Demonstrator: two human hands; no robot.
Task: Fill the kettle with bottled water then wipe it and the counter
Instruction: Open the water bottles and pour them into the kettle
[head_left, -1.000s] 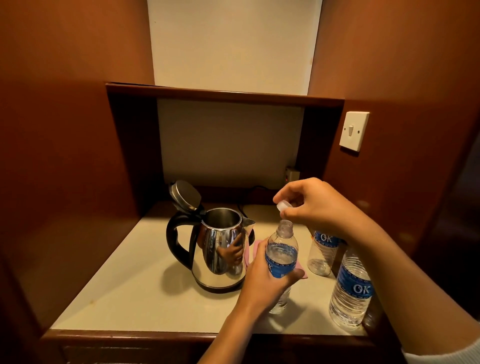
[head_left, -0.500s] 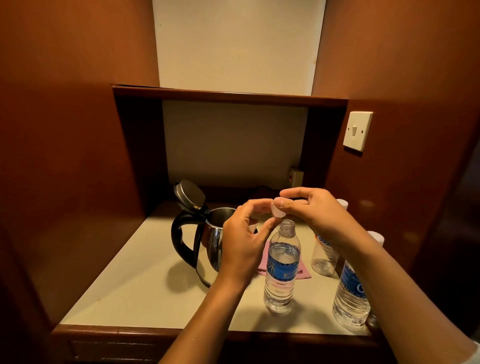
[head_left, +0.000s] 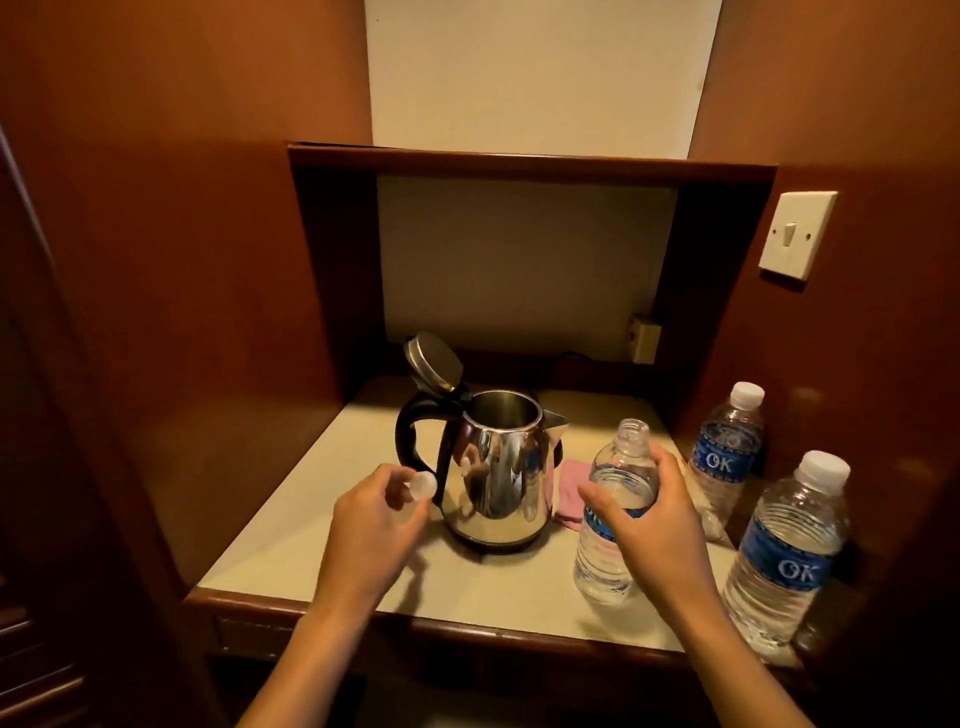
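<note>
A shiny steel kettle (head_left: 501, 467) with a black handle stands on the pale counter (head_left: 322, 530), its lid flipped open to the back left. My left hand (head_left: 374, 525) is left of the kettle and pinches a small white bottle cap (head_left: 422, 484) between its fingertips. My right hand (head_left: 654, 525) wraps around an uncapped water bottle (head_left: 618, 483) that stands upright to the right of the kettle. A pink cloth (head_left: 571, 499) lies flat between kettle and bottle, partly hidden behind them.
Two capped water bottles with blue labels stand at the right, one at the back (head_left: 727, 452) and one near the front edge (head_left: 784, 556). A wall switch (head_left: 795, 236) sits on the right panel. A socket (head_left: 644, 343) is at the niche's back right. Wooden walls close in both sides.
The cap has passed from my right hand to my left, which moved left of the kettle. My right hand has come down and gripped the open bottle.
</note>
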